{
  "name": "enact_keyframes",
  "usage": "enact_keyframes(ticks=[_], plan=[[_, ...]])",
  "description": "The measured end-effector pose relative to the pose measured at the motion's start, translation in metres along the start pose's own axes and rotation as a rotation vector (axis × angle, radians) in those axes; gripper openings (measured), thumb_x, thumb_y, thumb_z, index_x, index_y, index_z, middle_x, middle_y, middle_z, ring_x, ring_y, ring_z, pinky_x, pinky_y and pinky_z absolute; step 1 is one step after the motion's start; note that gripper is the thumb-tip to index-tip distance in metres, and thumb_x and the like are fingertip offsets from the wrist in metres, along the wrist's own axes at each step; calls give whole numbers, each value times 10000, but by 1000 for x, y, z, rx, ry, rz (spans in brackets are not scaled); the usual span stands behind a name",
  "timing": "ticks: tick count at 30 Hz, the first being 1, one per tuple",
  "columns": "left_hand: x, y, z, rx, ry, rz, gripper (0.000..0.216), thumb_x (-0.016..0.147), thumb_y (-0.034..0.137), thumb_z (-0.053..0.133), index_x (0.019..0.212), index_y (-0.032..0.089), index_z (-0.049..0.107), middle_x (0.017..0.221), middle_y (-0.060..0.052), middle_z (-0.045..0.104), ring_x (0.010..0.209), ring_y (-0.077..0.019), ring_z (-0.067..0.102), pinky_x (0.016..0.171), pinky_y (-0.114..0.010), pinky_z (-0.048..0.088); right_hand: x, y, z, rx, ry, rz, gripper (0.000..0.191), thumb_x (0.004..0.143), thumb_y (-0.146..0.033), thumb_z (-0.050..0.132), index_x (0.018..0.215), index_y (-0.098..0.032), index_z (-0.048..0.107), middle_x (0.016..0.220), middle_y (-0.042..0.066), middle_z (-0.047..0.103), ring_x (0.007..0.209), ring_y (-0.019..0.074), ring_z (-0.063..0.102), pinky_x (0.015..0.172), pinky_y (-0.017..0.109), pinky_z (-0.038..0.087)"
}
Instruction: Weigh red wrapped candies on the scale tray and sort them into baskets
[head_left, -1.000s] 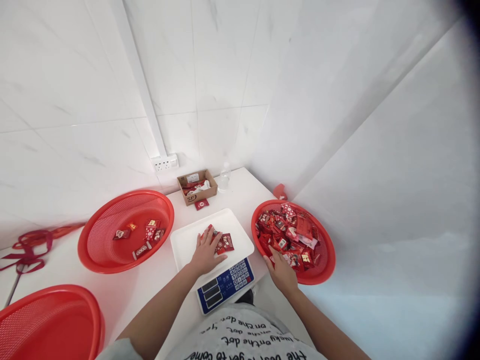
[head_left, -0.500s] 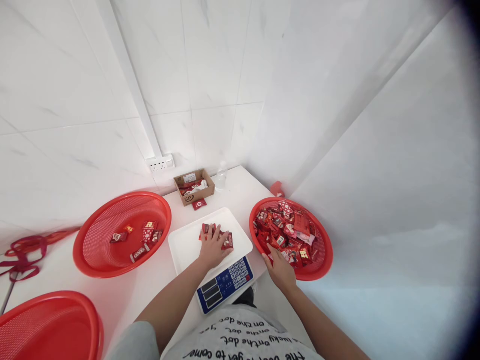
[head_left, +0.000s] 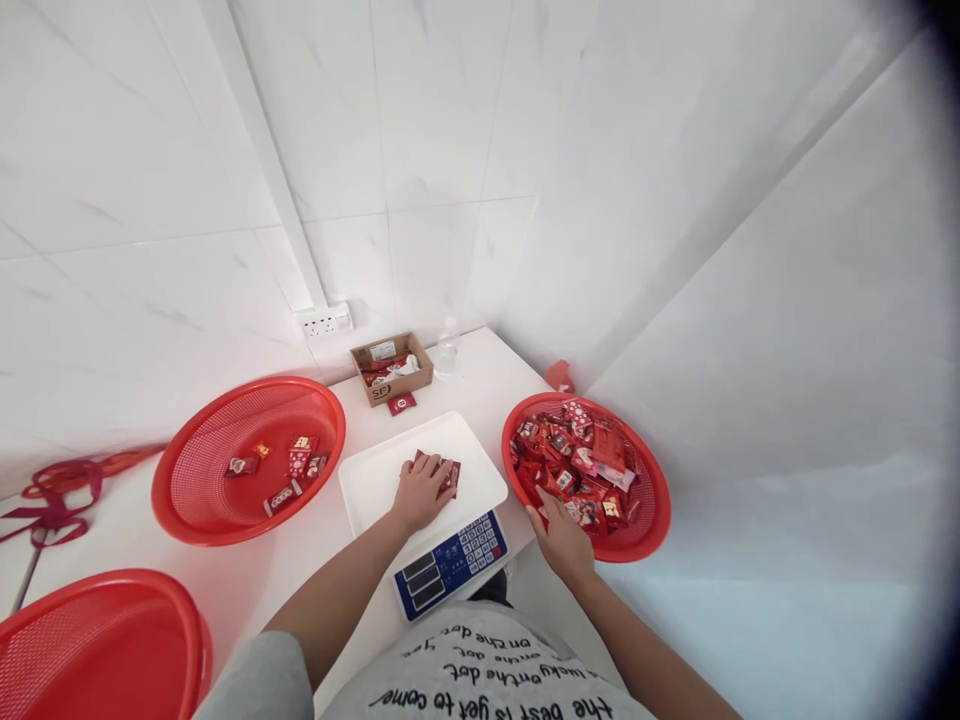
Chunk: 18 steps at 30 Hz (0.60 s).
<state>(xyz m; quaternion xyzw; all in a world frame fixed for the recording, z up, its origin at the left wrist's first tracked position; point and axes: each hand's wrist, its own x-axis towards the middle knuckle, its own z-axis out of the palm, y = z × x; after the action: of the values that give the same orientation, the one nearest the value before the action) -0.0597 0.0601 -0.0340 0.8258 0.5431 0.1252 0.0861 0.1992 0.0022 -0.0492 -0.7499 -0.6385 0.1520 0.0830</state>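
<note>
On the white tray (head_left: 379, 485) of a digital scale, my left hand (head_left: 421, 493) curls its fingers over small red wrapped packets (head_left: 452, 475), gathered beneath the palm. Most of them are covered by the hand. The scale's blue keypad panel (head_left: 450, 565) faces me. To the right, my right hand (head_left: 564, 535) lies over the near left rim of a red plastic basket (head_left: 658, 500), its fingers inside and its thumb by the rim. That basket is heaped with red packets (head_left: 570, 465), touching the fingertips.
At left stands a red basket (head_left: 169, 500) with a few packets, and nearer me another red basket (head_left: 191, 620). An open cardboard box (head_left: 401, 385), a red packet (head_left: 401, 403) and a clear bottle (head_left: 445, 350) are at the back. Red ribbon (head_left: 64, 500) lies far left.
My left hand's fingers have drawn in from spread to curled, bunching the packets on the tray. My right hand stays at the basket rim. The view has shifted slightly.
</note>
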Motion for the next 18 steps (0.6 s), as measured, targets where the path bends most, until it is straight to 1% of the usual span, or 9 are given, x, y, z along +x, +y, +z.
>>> enact_keyframes(ticks=[3,5,7,9,13,16,18], plan=[[-1,2,0,9,10,-20,365,816,419,460,1142,269,527,1262,-74,491,1157,-261,414,1013,-480,218,-1,-1,0,-3,-6,9,536,881,-469,250,1331,-200,363,1325,74,457,1164,223,466,870,341,436],[-1,4,3,22,17,-47,365,804,456,467,1094,251,550,1306,-88,455,1207,-286,367,1040,-530,142,-1,-1,-1,0,-2,7,538,880,-473,248,1332,-203,361,1326,72,456,1160,220,469,870,339,437],[-1,6,5,31,11,-72,387,789,491,476,1080,247,552,1339,-89,430,1249,-303,319,1046,-559,101,-1,-2,-1,0,1,11,537,879,-475,251,1332,-208,362,1325,72,456,1157,215,471,868,335,437],[-2,7,8,27,-3,-77,406,787,497,477,1104,250,538,1354,-89,419,1267,-304,301,1046,-560,109,-1,-2,-2,-4,4,15,537,879,-472,250,1333,-207,364,1323,75,458,1152,214,475,862,333,440],[-3,5,10,-1,-7,-60,435,800,475,470,1169,247,506,1353,-92,426,1261,-290,327,1058,-529,136,-1,-3,-2,-11,-2,11,541,880,-468,245,1333,-198,364,1315,79,467,1149,218,477,848,340,447],[-2,-3,4,-39,13,-76,469,827,473,421,1227,232,462,1373,-95,400,1277,-262,314,1072,-492,159,-1,-3,-2,-12,-9,5,542,882,-471,237,1335,-199,361,1316,77,467,1159,225,470,850,350,446],[-4,-16,-5,-49,58,-132,449,866,440,346,1245,219,443,1389,-95,376,1297,-235,286,1078,-462,174,-1,-3,-3,-15,-9,3,546,882,-471,238,1338,-195,358,1322,81,461,1169,228,460,854,354,444]])
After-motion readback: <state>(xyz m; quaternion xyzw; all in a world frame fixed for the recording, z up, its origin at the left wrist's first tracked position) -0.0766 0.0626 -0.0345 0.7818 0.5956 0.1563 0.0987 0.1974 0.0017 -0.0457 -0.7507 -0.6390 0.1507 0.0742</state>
